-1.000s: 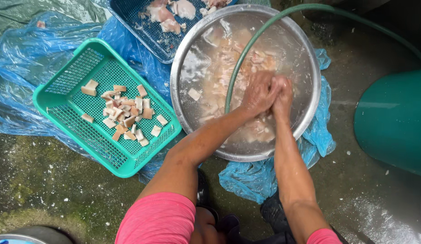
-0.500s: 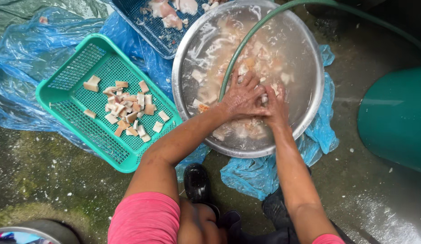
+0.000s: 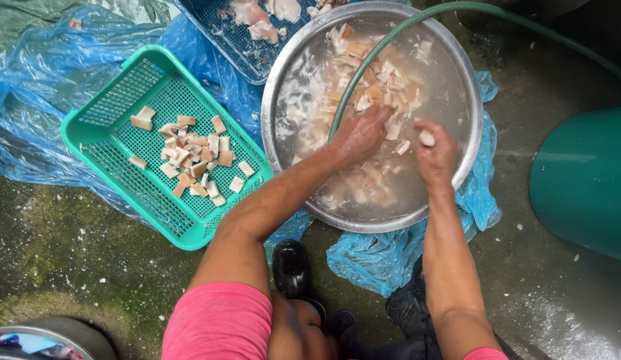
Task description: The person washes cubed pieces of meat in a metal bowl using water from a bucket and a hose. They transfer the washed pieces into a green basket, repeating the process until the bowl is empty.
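We had both hands over the big steel basin (image 3: 460,87), which sat on blue plastic sheeting (image 3: 50,73) spread on the wet concrete floor (image 3: 70,253). The basin held cloudy water and a heap of pale meat pieces (image 3: 374,67), some floating, some sunk. Our left hand (image 3: 360,133) was down among the pieces near the middle of the basin, its fingers curled loosely into the pile just beside the green hose (image 3: 364,73) that arched in over the far rim; whether those fingers gripped any one piece, we could not tell. Our right hand (image 3: 434,153) hung above the water nearer the right rim, well apart from the left, with its fingers pinched around a small white piece (image 3: 427,138).

To the left of the basin lay a green plastic basket (image 3: 117,193) (tilted a little on the sheeting) with a scatter of cut cubes (image 3: 190,157) near its middle. A dark blue basket (image 3: 247,50) touched the basin's upper left rim and carried larger raw chunks (image 3: 264,17). A teal tub (image 3: 584,180) stood at the right edge. Black boots (image 3: 294,273) showed below the basin.
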